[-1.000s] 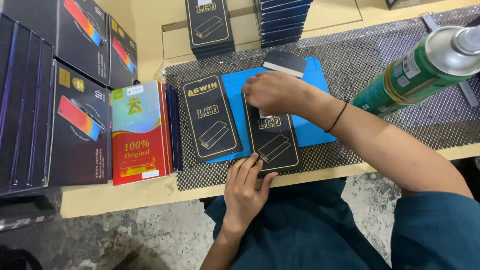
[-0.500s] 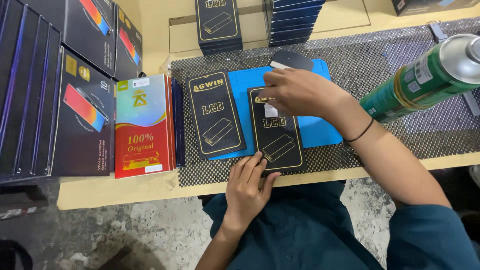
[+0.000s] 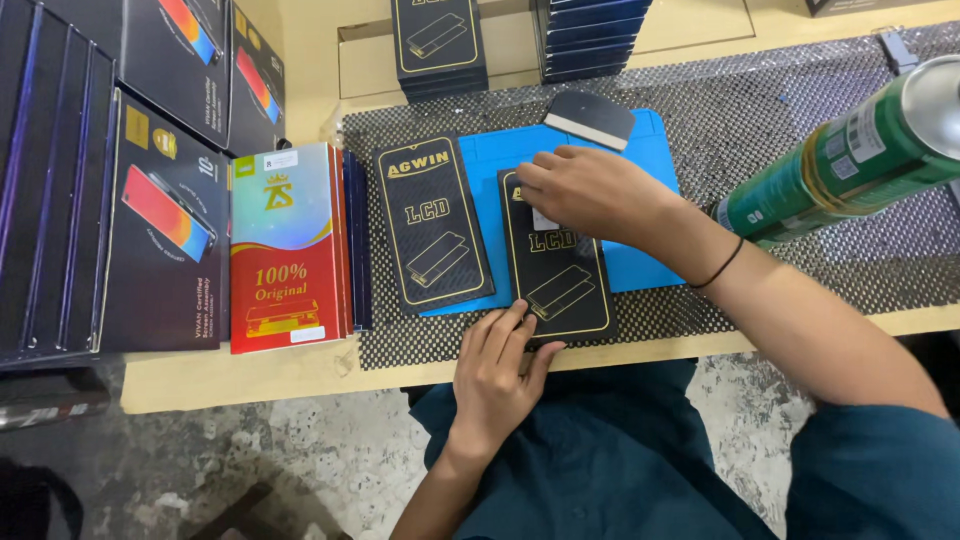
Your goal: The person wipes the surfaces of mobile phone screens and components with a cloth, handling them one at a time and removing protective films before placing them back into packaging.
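Note:
A flat black box with gold print lies lengthwise, half on a blue mat. My left hand rests flat on its near end and holds it down at the table edge. My right hand, with a black band on the wrist, covers the far end; its curled fingertips press a small white sticker onto the lid. A second, identical black box lies just left of the first, untouched.
A green spray can lies tilted at the right on the black mesh mat. A dark scraper card sits on the blue mat's far edge. Red-and-white boxes and dark boxes stand at the left; black box stacks stand behind.
My right hand has shifted slightly toward the box's far left corner, still on the lid. My left hand has stayed on the near end.

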